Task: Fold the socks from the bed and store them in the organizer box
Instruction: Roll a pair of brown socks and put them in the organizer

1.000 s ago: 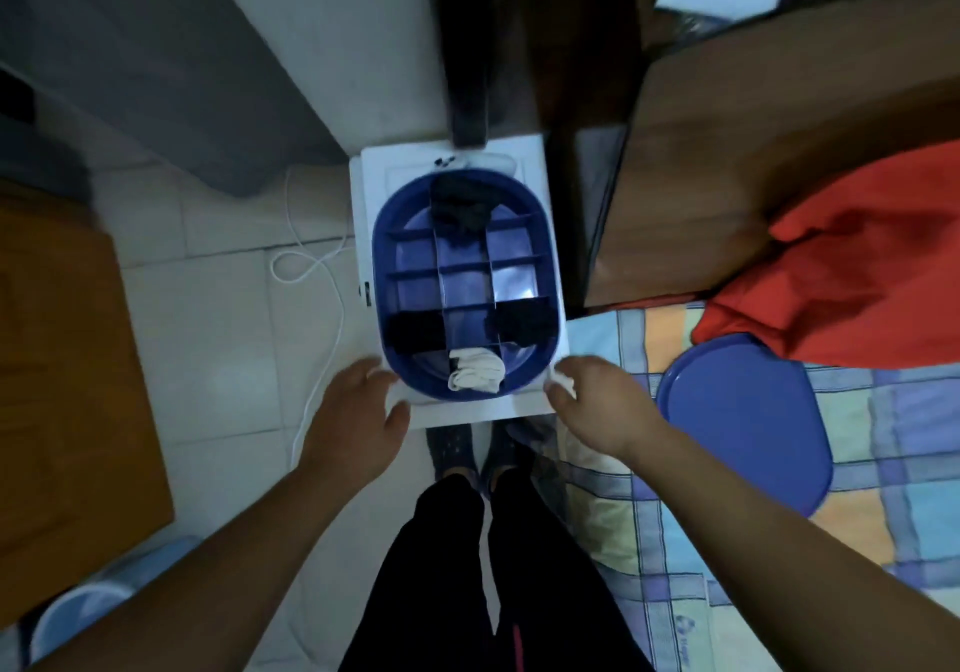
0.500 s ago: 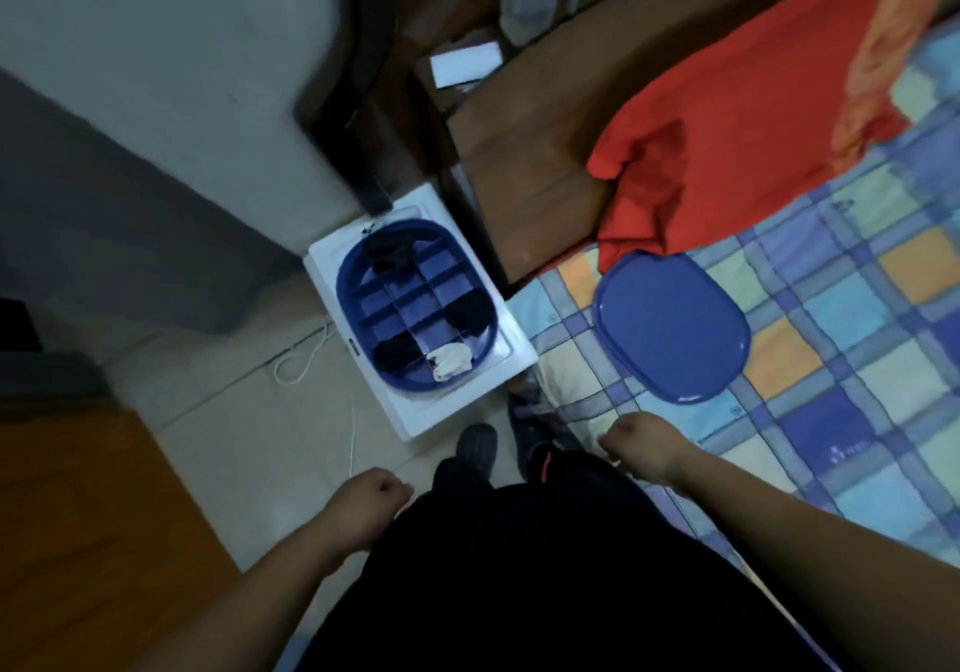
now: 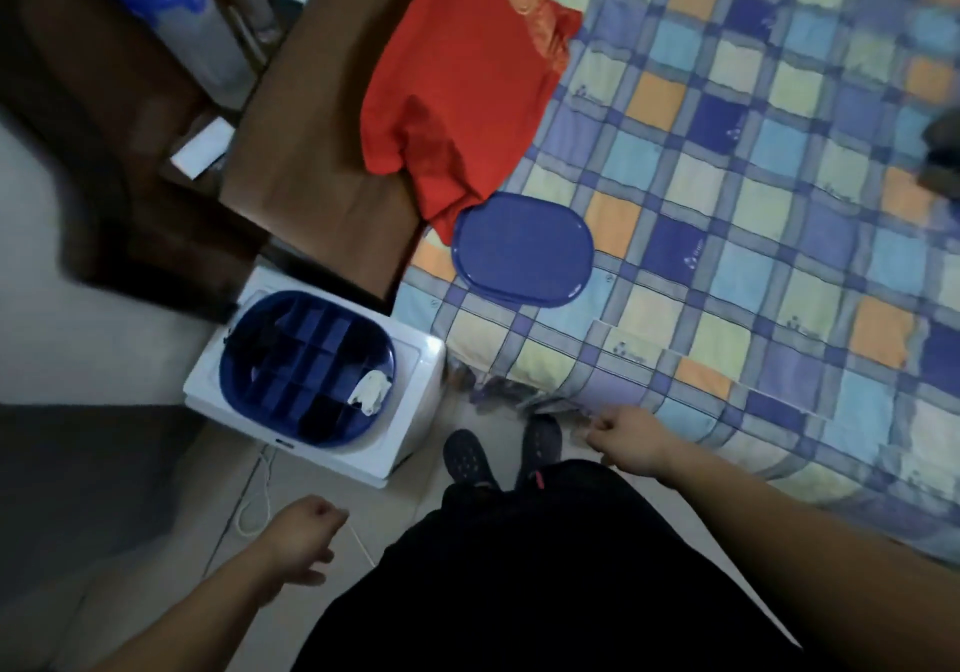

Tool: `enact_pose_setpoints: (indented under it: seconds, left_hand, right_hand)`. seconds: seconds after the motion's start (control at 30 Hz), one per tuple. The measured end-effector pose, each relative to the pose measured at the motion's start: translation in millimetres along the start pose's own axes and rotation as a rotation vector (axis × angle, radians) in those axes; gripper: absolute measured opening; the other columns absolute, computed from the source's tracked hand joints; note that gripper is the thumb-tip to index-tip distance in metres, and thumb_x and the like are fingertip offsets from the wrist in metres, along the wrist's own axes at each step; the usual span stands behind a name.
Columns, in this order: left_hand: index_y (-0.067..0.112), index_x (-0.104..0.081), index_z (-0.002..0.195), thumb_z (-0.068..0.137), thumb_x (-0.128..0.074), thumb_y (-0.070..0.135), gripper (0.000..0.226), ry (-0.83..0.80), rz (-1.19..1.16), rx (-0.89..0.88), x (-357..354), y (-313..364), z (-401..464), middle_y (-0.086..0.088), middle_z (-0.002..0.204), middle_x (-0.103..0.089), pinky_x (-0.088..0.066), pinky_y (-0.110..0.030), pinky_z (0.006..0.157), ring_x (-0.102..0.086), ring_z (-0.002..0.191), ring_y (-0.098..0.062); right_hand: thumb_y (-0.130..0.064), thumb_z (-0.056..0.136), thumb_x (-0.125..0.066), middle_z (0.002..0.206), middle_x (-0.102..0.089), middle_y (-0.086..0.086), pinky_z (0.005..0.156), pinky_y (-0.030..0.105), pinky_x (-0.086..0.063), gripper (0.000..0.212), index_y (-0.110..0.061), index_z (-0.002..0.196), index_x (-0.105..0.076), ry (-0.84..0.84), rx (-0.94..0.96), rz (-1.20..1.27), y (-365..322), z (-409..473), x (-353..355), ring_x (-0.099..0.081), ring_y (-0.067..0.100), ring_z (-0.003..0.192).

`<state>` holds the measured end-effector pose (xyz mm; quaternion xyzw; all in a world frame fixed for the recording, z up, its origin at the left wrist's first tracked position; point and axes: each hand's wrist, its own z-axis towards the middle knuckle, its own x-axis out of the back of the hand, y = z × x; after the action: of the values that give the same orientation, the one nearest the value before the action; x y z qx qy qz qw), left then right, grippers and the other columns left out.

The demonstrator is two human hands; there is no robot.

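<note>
The blue organizer box (image 3: 223, 366) sits on a white appliance (image 3: 415, 359) on the floor beside the bed (image 3: 753, 214). A folded white sock (image 3: 371, 392) fills one of its near compartments, and dark socks (image 3: 317, 414) lie in neighbouring ones. The box's blue lid (image 3: 522, 250) rests on the checked bedspread. My left hand (image 3: 304, 531) hangs low over the floor tiles, loosely curled and holding nothing. My right hand (image 3: 623, 437) hovers at the bed's near edge, also loosely curled and empty. A dark item (image 3: 943, 146) lies at the right edge of the bed, blurred.
A red garment (image 3: 457, 84) drapes over the bed and the brown wooden board (image 3: 311, 162). A bottle with a blue cap (image 3: 176, 11) stands at the top left. A white cord (image 3: 254, 508) trails on the floor. My shoes (image 3: 467, 456) stand between appliance and bed.
Both hands have left the white appliance and dropped to my sides. My view has swung right toward the bed, so the box now lies at the left.
</note>
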<state>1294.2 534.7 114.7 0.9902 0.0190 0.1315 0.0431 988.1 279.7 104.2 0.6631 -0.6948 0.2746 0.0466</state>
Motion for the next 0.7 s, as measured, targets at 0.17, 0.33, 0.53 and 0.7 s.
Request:
enact_pose_setpoints:
  seconds: [0.17,0.33,0.53,0.7]
  left_hand:
    - [0.001,-0.056,0.101,0.098,-0.051,0.024,0.023,-0.057,0.181,-0.074,-11.9,29.4,7.6,-0.015,0.090,-0.051,-0.037,-0.028,0.062,-0.050,0.073,-0.024]
    - [0.005,-0.054,0.088,0.096,-0.052,0.023,0.019,-0.010,0.407,-0.202,-47.9,72.8,7.4,-0.014,0.082,-0.052,-0.035,-0.029,0.062,-0.048,0.071,-0.021]
    - [0.004,-0.054,0.084,0.096,-0.053,0.023,0.022,0.057,0.652,-0.317,-137.4,130.6,-1.7,-0.016,0.083,-0.055,-0.035,-0.027,0.057,-0.051,0.064,-0.024]
    - [0.009,-0.057,0.082,0.092,-0.054,0.023,0.017,0.039,0.783,-0.451,-253.8,172.2,-33.8,-0.009,0.071,-0.052,-0.035,-0.026,0.053,-0.046,0.057,-0.021]
  right_hand:
    - [-0.021,0.093,-0.055,0.069,-0.051,0.005,0.056,0.025,-0.042,0.025,-0.014,0.070,-0.049,0.097,-0.073,0.281,65.0,-27.9,-4.7,-0.063,0.022,0.066]
    - [-0.026,0.094,-0.057,0.077,-0.057,0.010,0.057,0.027,-0.046,0.026,-0.009,0.073,-0.053,0.248,-0.183,0.632,145.4,-57.4,-14.3,-0.063,0.016,0.064]
    - [-0.022,0.094,-0.057,0.085,-0.064,0.010,0.061,0.030,-0.048,0.017,-0.008,0.085,-0.061,0.379,-0.335,0.984,262.5,-116.5,-49.9,-0.062,0.019,0.068]
    - [-0.015,0.091,-0.056,0.071,-0.058,0.011,0.052,0.028,-0.041,0.014,-0.006,0.079,-0.059,0.442,-0.501,1.130,375.3,-181.1,-109.7,-0.056,0.021,0.057]
